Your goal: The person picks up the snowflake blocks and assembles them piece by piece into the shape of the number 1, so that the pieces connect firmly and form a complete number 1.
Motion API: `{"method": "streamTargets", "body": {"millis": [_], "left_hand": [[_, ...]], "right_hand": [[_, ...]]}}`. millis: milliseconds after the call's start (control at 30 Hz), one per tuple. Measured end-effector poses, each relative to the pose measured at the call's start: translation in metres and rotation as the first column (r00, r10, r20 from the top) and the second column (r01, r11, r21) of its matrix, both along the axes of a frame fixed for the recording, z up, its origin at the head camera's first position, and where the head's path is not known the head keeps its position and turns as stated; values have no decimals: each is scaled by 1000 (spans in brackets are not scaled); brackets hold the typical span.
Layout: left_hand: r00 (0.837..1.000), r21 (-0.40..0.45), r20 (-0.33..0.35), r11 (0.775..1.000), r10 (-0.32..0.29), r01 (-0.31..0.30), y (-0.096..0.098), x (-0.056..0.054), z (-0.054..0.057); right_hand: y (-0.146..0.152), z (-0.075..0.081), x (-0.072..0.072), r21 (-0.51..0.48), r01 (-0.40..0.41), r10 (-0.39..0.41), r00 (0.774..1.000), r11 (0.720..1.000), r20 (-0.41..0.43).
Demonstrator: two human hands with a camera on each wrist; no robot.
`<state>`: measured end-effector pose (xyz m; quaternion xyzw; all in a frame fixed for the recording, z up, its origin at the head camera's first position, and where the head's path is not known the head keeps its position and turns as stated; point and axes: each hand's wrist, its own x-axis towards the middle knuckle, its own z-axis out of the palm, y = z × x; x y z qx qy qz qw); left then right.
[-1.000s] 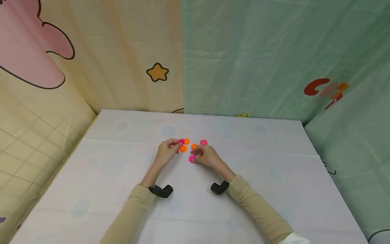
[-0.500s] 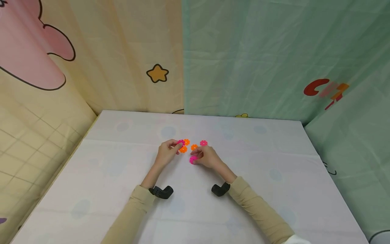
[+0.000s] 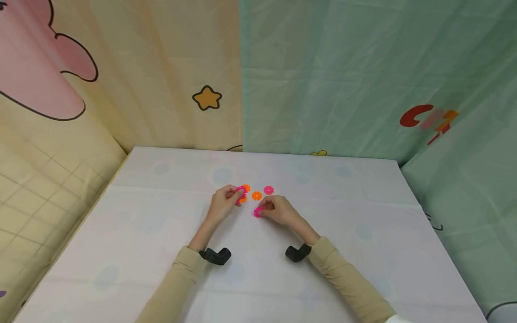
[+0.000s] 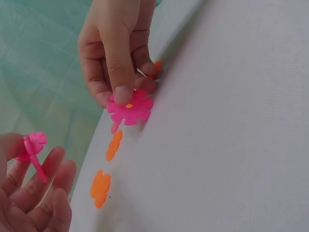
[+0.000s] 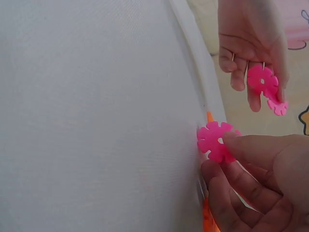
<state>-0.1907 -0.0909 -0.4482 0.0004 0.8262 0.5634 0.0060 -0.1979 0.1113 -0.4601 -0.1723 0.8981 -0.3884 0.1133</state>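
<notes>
My left hand pinches two pink notched snowflake discs that are slotted together at an angle, held above the table between thumb and fingers. To its right, my right hand grips a single pink snowflake disc between thumb and fingertips, its flat face showing in both wrist views. The two held pieces are apart. Orange discs lie just beside the left fingers, one partly covered by the held pieces. Another orange disc rests between the hands.
A loose pink disc lies beyond my right hand. The white-covered table reaches back to patterned curtains behind and at both sides. Black wrist cameras sit on both wrists.
My right hand has drawn slightly right with its pink disc, uncovering more of the middle orange disc. The left hand has barely shifted, its joined discs turning a little.
</notes>
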Motion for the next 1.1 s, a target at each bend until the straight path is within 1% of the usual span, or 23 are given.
{"method": "streamTargets", "body": {"millis": [100,200,400,533,667,800,967,1100], "left_hand": [[1000,13,5,1000,1,-1,3,0,-1],[1000,15,0,1000,-4,4,7,0,-1],[1000,-26,-26,1000,-8,7,13,1,0],[999,-69,-44,997,-18,15,16,1,1],[996,-94,-79,995,-32,24,19,2,0],[991,-118,-123,992,-51,36,21,4,1],[981,-142,-170,988,-89,65,25,5,2],[970,-155,-215,984,-118,85,27,6,4]], "right_hand": [[4,1,0,-22,18,-18,1000,1000,-2],[7,4,0,-58,59,-60,998,997,-17],[12,8,-4,-122,140,-149,986,983,-74],[15,12,-6,-178,193,-211,974,965,-86],[15,20,-4,-250,239,-264,962,938,-70],[15,25,-3,-313,253,-281,959,916,-47],[15,27,-4,-388,226,-263,964,893,-45],[13,28,-4,-430,206,-255,965,879,-59]]}}
